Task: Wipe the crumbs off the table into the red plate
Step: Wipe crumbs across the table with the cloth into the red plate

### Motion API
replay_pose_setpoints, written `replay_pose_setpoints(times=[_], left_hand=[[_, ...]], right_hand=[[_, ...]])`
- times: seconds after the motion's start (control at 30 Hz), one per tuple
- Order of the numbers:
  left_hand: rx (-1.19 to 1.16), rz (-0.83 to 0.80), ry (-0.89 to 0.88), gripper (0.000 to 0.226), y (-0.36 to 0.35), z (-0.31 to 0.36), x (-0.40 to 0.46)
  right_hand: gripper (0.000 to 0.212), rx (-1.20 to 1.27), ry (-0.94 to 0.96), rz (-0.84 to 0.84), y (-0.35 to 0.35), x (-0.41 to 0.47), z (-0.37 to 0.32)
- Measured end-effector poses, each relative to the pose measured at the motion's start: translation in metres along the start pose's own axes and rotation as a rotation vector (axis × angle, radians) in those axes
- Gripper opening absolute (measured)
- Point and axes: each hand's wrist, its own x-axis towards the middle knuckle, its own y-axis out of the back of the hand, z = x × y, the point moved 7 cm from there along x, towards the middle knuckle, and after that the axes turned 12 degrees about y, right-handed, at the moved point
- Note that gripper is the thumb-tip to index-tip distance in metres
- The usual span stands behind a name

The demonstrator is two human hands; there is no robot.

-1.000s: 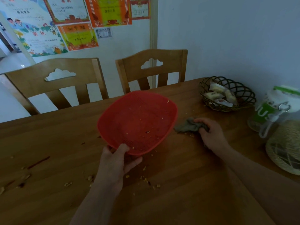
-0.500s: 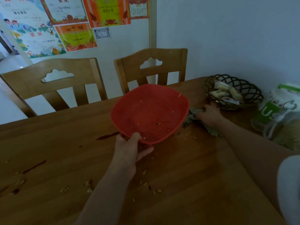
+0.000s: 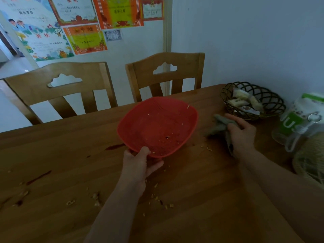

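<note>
Since half a second ago right hand (image 3: 241, 133) drags grey cloth (image 3: 220, 127) back from wire basket (image 3: 252, 100), fingers bunched round it. Left hand (image 3: 138, 165) grips red plate (image 3: 157, 126) near rim, tilted above wooden counter (image 3: 201, 190). Crumbs (image 3: 157, 199) scattered; cloth's lower end hidden.

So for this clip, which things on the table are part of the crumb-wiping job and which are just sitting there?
In the job:
red plate, gripped by the left hand
grey cloth, gripped by the right hand
crumbs scattered on the table

Just lying about:
wire basket of wrapped snacks
clear jar with green label
two wooden chairs
</note>
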Motion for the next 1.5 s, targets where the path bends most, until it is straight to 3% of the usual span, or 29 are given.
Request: replay_pose_setpoints(times=[0.07, 0.13, 0.23, 0.3, 0.5, 0.6, 0.73, 0.8, 0.87, 1.07, 1.13, 1.17, 1.23, 1.3, 1.4, 1.5], left_hand=[[-0.024, 0.012, 0.001, 0.05, 0.002, -0.001, 0.0], [-0.032, 0.011, -0.003, 0.049, 0.004, -0.001, 0.0], [-0.053, 0.002, -0.01, 0.051, 0.011, 0.001, -0.002], [-0.047, 0.001, -0.028, 0.051, 0.017, 0.005, -0.003], [-0.028, 0.022, -0.067, 0.055, 0.035, 0.019, -0.005], [-0.061, 0.038, -0.069, 0.056, 0.042, 0.023, -0.007], [-0.078, 0.034, -0.086, 0.054, 0.051, 0.026, -0.018], [-0.084, 0.036, -0.092, 0.053, 0.057, 0.026, -0.025], [-0.085, 0.036, -0.098, 0.052, 0.063, 0.026, -0.033], [-0.092, 0.03, -0.118, 0.048, 0.075, 0.026, -0.053], [-0.106, 0.032, -0.107, 0.047, 0.077, 0.024, -0.057], [-0.103, 0.03, -0.104, 0.045, 0.078, 0.023, -0.06], [-0.094, 0.028, -0.108, 0.043, 0.079, 0.021, -0.063], [-0.091, 0.033, -0.111, 0.044, 0.081, 0.019, -0.065], [-0.077, 0.038, -0.115, 0.046, 0.081, 0.017, -0.067], [-0.072, 0.04, -0.109, 0.047, 0.079, 0.013, -0.072]], right_hand=[[0.037, -0.022, 0.018, 0.188, 0.019, 0.0, 0.0], [0.041, -0.296, 0.099, 0.187, 0.033, 0.002, 0.003], [0.039, -0.913, 0.231, -0.139, 0.023, 0.004, 0.021], [0.038, -1.029, 0.337, -0.284, 0.005, 0.01, 0.028], [0.045, -0.928, 0.306, -0.534, -0.06, 0.032, 0.036], [0.044, -0.734, 0.299, -0.588, -0.094, -0.002, 0.023], [0.042, -0.452, 0.454, -0.63, -0.129, -0.07, -0.009], [0.044, -0.367, 0.405, -0.629, -0.136, -0.093, -0.016], [0.044, -0.28, 0.252, -0.589, -0.132, -0.108, -0.028], [0.042, 0.104, -0.078, -0.252, -0.048, -0.079, -0.062], [0.045, 0.025, -0.118, -0.228, -0.01, -0.062, -0.048], [0.046, -0.157, -0.075, -0.268, 0.007, -0.055, -0.038], [0.046, -0.563, 0.07, -0.405, 0.024, -0.053, -0.019], [0.043, -0.767, 0.256, -0.456, 0.019, -0.061, -0.004], [0.039, -0.876, 0.389, -0.512, -0.023, -0.087, 0.001], [0.048, -0.839, 0.472, -0.622, -0.068, -0.125, -0.005]])
